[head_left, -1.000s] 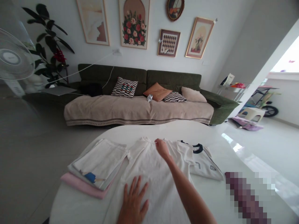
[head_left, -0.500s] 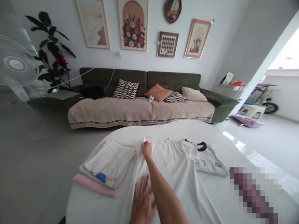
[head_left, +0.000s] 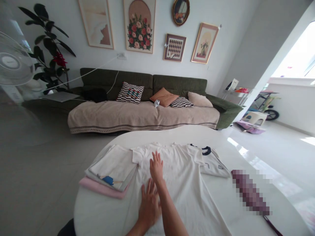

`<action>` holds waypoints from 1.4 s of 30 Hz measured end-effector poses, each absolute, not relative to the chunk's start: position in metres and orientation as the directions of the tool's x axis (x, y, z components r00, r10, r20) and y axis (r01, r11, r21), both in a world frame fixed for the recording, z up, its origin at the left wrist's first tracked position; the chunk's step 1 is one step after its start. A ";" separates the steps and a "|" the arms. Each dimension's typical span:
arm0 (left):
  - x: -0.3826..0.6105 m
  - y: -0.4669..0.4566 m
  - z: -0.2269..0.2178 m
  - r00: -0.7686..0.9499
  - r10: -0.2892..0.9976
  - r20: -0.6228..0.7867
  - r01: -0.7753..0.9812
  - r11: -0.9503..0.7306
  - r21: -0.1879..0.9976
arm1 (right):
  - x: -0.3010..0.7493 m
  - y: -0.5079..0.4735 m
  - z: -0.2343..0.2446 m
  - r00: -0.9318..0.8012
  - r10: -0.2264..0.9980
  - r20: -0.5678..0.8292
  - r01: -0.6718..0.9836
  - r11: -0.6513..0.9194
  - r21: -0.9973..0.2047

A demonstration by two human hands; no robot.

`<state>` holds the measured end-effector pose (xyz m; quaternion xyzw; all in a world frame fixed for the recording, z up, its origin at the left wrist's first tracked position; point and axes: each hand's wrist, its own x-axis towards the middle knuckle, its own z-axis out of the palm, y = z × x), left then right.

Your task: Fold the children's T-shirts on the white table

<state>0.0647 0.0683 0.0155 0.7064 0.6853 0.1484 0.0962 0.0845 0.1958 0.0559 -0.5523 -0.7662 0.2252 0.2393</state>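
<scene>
Beyond a round white bench point(head_left: 98, 209) stands an olive-green sofa point(head_left: 142, 78) draped with a beige throw point(head_left: 110, 118). On the bench a white T-shirt point(head_left: 189, 186) lies spread flat, collar away from the person, overlapping a folded white shirt with a navy collar point(head_left: 213, 164) on its right and just beside a folded printed white cloth point(head_left: 110, 167) stacked on a pink cloth point(head_left: 98, 187) on its left. Both hands are open, fingers spread, resting palm-down on the T-shirt: the right hand point(head_left: 156, 168) high on the chest, below the collar, and the left hand point(head_left: 149, 206) lower on the shirt's body.
</scene>
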 end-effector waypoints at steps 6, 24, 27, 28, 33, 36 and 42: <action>0.073 0.068 0.025 0.003 0.994 0.109 0.969 -0.030 0.245 | 0.152 0.174 0.047 -0.358 0.934 0.007 0.847 0.328 -0.418; 0.016 0.025 0.043 -0.313 0.947 0.069 0.941 0.300 0.160 | 0.400 0.089 0.024 0.110 0.986 0.123 0.913 -0.051 -0.404; 0.008 -0.001 0.036 -0.346 0.937 0.039 0.915 0.328 0.235 | 0.394 0.092 0.024 0.097 0.990 0.099 0.891 -0.042 -0.453; 0.008 -0.007 0.036 -0.351 0.936 0.001 0.906 0.340 0.252 | 0.392 0.094 0.024 0.101 0.990 0.097 0.880 -0.043 -0.473; 0.013 -0.016 0.048 -0.348 0.915 -0.207 0.896 0.389 0.212 | 0.386 0.102 0.032 0.106 0.989 0.105 0.816 -0.026 -0.578; 0.015 -0.013 0.057 -0.316 0.920 -0.232 0.879 0.376 0.294 | 0.395 0.099 0.043 0.109 0.988 0.114 0.772 -0.012 -0.635; 0.015 -0.021 0.049 -0.334 0.911 -0.242 0.641 0.408 0.650 | 0.431 0.090 0.052 0.238 0.965 0.106 0.712 -0.100 -0.695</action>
